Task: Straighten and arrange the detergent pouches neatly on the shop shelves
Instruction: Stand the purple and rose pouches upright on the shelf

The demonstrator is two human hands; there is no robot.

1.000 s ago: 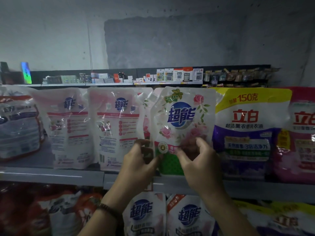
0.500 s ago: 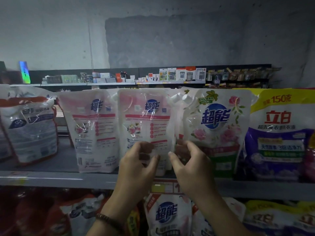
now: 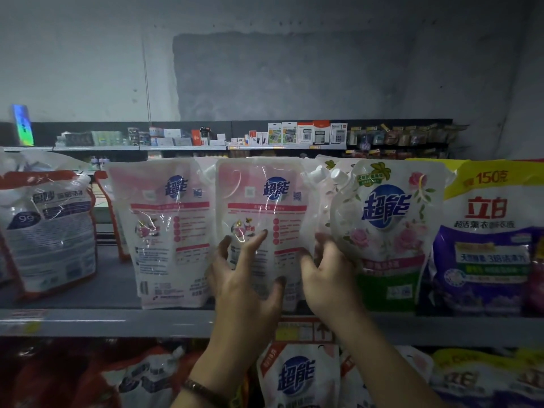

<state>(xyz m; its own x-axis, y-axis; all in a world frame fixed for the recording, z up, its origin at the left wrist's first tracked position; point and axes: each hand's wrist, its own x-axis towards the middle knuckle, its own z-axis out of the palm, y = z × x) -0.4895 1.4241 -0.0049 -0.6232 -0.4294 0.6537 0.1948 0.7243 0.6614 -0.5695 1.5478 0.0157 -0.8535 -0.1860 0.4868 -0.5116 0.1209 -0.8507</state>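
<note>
Several detergent pouches stand in a row on the grey shelf (image 3: 103, 322). Two pink pouches show their backs: a left one (image 3: 170, 231) and a middle one (image 3: 265, 201). Right of them stands a floral pouch (image 3: 385, 231) facing front. My left hand (image 3: 244, 284) lies with spread fingers against the front of the middle pink pouch. My right hand (image 3: 329, 278) is at that pouch's right edge, thumb on its front and fingers tucked into the gap behind the floral pouch's left side.
A purple and yellow pouch (image 3: 485, 231) stands at the right, a white and orange pouch (image 3: 50, 231) at the left. More pouches (image 3: 297, 375) fill the shelf below. A far shelf (image 3: 306, 134) holds boxed calculators and small goods.
Both hands have left the floral pouch's bottom and moved left to the middle pink pouch. My left hand's fingers have spread open. The view has shifted left.
</note>
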